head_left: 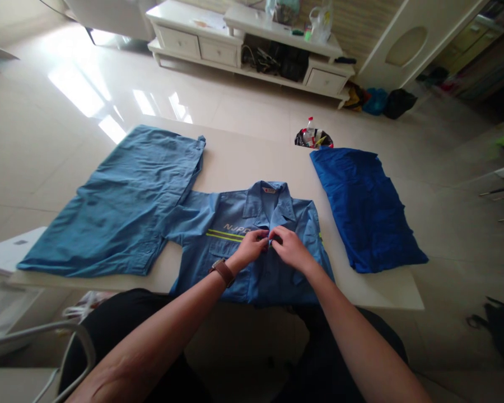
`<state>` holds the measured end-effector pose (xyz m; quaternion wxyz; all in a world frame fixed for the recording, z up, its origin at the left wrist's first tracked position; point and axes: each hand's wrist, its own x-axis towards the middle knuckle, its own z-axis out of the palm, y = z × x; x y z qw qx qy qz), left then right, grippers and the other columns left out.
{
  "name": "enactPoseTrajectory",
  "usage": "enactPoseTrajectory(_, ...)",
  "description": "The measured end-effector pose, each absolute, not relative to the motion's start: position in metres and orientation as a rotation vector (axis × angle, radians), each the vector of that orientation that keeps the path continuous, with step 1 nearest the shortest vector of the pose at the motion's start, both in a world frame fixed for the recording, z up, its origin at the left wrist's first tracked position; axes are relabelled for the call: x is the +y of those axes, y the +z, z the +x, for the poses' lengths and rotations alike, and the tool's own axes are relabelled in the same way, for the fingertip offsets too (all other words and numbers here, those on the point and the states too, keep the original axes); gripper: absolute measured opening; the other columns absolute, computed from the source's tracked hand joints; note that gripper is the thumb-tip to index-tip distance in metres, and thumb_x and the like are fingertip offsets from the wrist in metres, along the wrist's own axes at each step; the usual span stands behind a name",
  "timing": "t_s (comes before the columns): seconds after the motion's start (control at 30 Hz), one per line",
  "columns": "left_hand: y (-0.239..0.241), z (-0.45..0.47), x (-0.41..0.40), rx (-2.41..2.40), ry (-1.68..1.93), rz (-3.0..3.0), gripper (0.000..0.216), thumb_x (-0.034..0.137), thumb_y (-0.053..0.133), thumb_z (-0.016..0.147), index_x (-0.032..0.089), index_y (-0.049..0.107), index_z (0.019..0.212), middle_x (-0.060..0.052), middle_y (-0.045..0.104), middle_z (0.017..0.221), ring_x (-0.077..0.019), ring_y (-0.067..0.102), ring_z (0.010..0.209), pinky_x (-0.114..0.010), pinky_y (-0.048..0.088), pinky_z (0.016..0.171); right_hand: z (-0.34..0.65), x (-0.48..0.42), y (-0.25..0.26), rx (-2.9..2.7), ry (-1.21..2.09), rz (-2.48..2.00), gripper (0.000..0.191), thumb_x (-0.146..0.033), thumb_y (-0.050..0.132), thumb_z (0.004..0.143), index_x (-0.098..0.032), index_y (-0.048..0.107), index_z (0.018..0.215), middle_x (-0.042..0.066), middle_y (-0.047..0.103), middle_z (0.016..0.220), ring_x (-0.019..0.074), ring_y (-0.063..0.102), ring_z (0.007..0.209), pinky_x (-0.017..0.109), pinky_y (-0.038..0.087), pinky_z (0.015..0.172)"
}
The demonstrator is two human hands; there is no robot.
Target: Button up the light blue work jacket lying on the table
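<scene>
A blue work shirt [231, 263] with a collar, a yellow-green stripe and pale lettering lies front up on the table, its lower end at the near edge. Over the front opening, just below the collar, my left hand [254, 246] pinches one edge of the shirt, its wrist wearing a brown-strapped watch. My right hand [289, 249] pinches the other edge, fingertips almost touching the left ones. Whether a button is between the fingers is hidden. One shirt sleeve reaches left to light blue trousers [117, 201] lying flat.
Folded darker blue cloth [365, 207] lies on the right of the white table [252, 157]. Beyond the far edge stands a bin [325, 139] with plastic bottles. A white low cabinet [218, 53] lines the back wall. A bent pale tube [82, 341] is at lower left.
</scene>
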<state>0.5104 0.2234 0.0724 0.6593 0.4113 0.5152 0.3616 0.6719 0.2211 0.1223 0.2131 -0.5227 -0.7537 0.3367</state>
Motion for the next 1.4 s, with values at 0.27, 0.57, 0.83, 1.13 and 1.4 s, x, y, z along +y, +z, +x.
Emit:
enactPoseTrajectory(0.27,0.092,0.502,0.222,1.34,0.972,1.078,0.019,0.015,0.088,0.063,0.016,0.075,0.077,-0.002,0.072,0.069,-0.016,0.068,0.068,-0.025,0.052,0.066,0.674,0.222,0.127,-1.96,0.926,-1.501,0.02,-0.008,0.051,0.078,-0.021,0.066,0.082,0.002,0.07,0.087,0.0198,0.065,0.086,0.032,0.049,0.083)
enactPoseTrajectory(0.57,0.113,0.497,0.215,1.358,1.011,1.385,0.02,0.003,0.074,0.075,0.021,0.076,0.084,-0.001,0.077,0.078,-0.0164,0.072,0.074,-0.026,0.054,0.072,0.674,0.226,0.121,-1.505,1.214,-1.518,0.012,-0.028,0.063,0.076,-0.019,0.071,0.075,0.001,0.07,0.071,0.0179,0.064,0.07,0.03,0.049,0.07)
enactPoseTrajectory(0.83,0.108,0.496,0.213,1.406,0.982,1.486,0.027,-0.001,0.069,0.073,0.021,0.071,0.089,0.002,0.076,0.074,-0.0144,0.072,0.07,-0.023,0.05,0.066,0.668,0.226,0.118,-1.512,1.167,-1.503,0.017,-0.033,0.068,0.077,-0.02,0.077,0.082,0.004,0.077,0.081,0.0217,0.071,0.077,0.034,0.055,0.076)
enactPoseTrajectory(1.13,0.111,0.496,0.212,1.371,1.015,1.418,0.033,-0.001,0.067,0.071,0.022,0.068,0.094,0.002,0.076,0.075,-0.0158,0.073,0.073,-0.023,0.05,0.067,0.665,0.223,0.125,-1.647,1.127,-1.47,0.017,-0.027,0.071,0.079,-0.022,0.077,0.094,0.004,0.079,0.089,0.0223,0.075,0.083,0.036,0.059,0.081)
enactPoseTrajectory(1.4,0.11,0.498,0.214,1.173,1.019,0.906,0.03,0.01,0.072,0.069,0.019,0.062,0.096,0.0,0.074,0.071,-0.0134,0.066,0.062,-0.02,0.044,0.057,0.665,0.222,0.121,-1.727,1.05,-1.455,0.03,-0.018,0.072,0.077,-0.025,0.072,0.105,0.002,0.077,0.088,0.0201,0.075,0.081,0.036,0.062,0.082)
